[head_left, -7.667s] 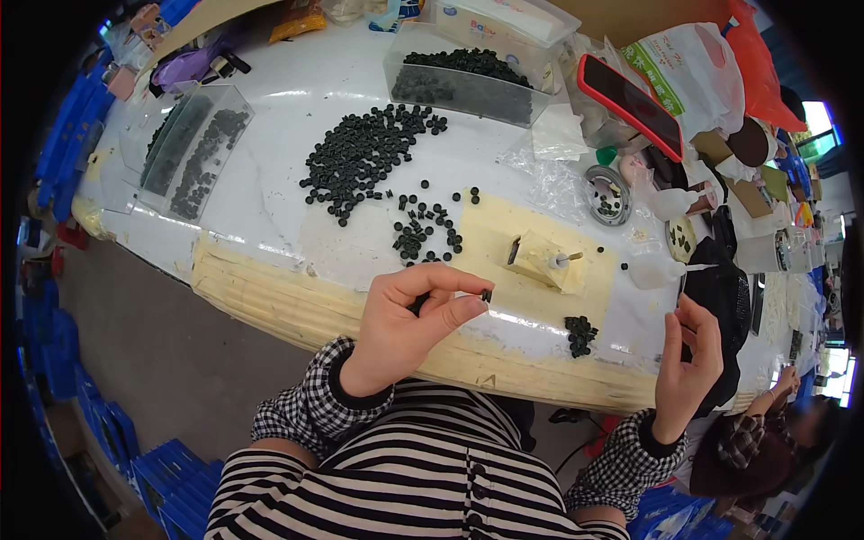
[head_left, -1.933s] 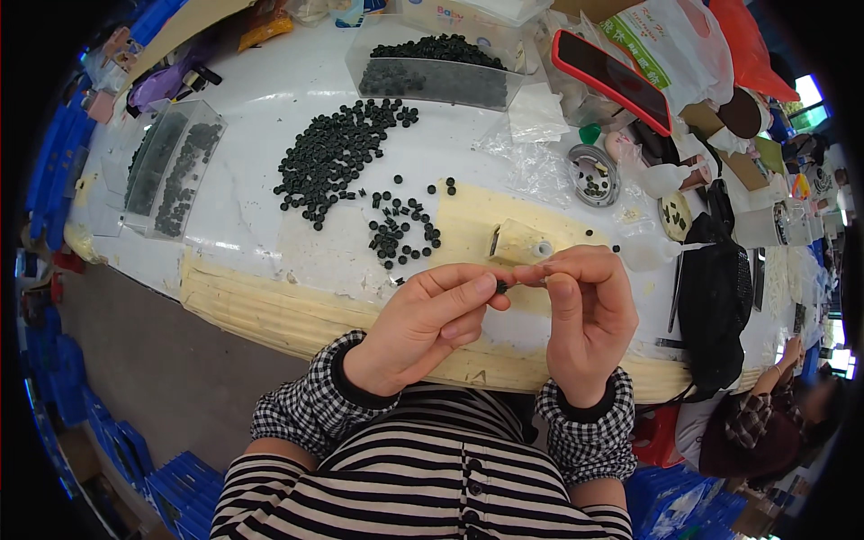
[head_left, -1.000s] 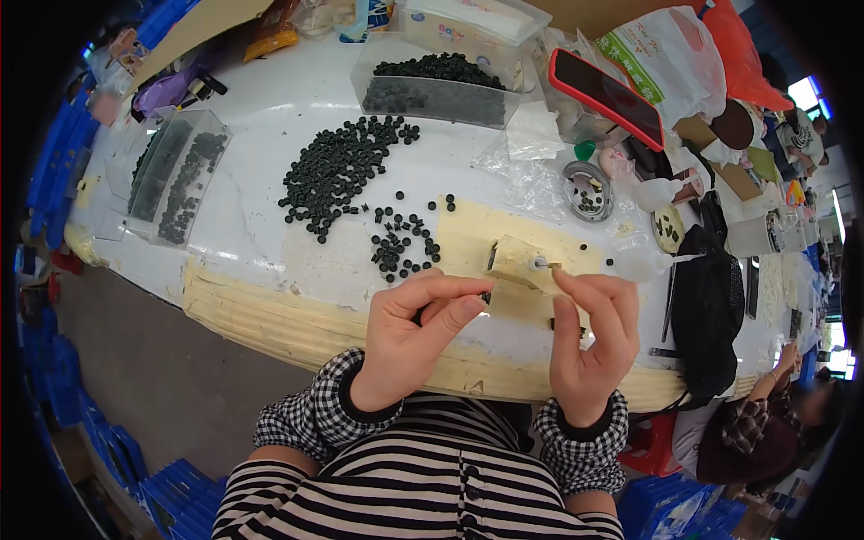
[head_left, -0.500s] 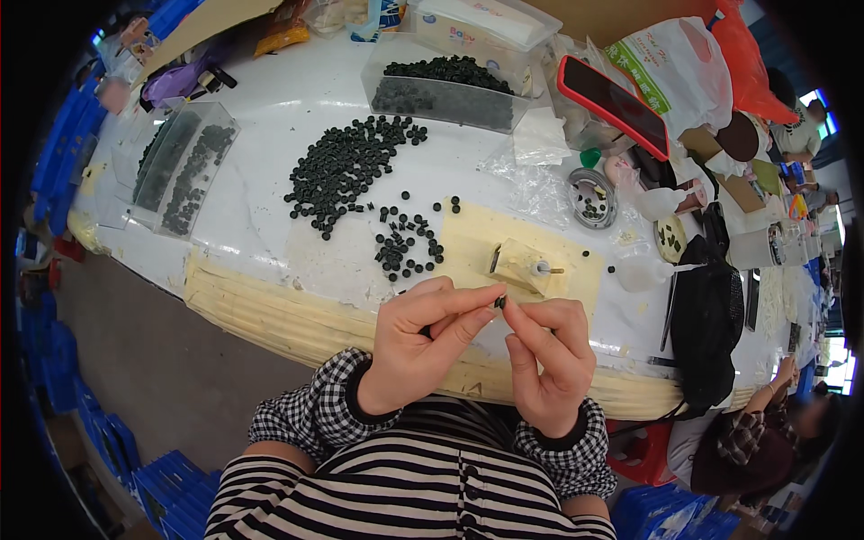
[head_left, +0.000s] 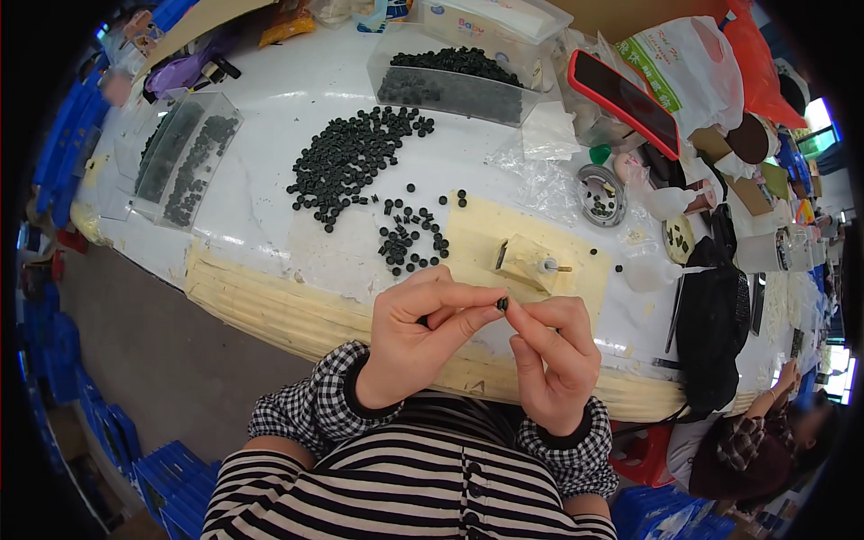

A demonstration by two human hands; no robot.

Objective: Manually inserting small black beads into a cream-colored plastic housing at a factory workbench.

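My left hand (head_left: 421,331) pinches a small black grooved round part (head_left: 502,305) between thumb and index fingertip. A second dark piece (head_left: 423,319) shows among its other, curled fingers. My right hand (head_left: 556,355) meets the first part from the other side; its index fingertip presses on it, while the thumb is bent a little below. Just beyond the hands, a cream-coloured block (head_left: 522,262) with a short metal pin stands on a yellow sheet (head_left: 472,223). Loose black parts (head_left: 413,241) lie left of the sheet, and a larger heap (head_left: 346,162) spreads behind them.
Clear bins of black parts stand at the back (head_left: 450,94) and left (head_left: 184,162). A red-cased phone (head_left: 623,103), a round tin (head_left: 600,195), plastic bags and a black bag (head_left: 711,337) crowd the right. Padding (head_left: 270,299) lines the front table edge. Another person (head_left: 760,441) sits at right.
The view has shifted slightly, so the table things sit a little farther right and higher. Both hands keep their grip on the part, which has turned slightly between the fingertips.
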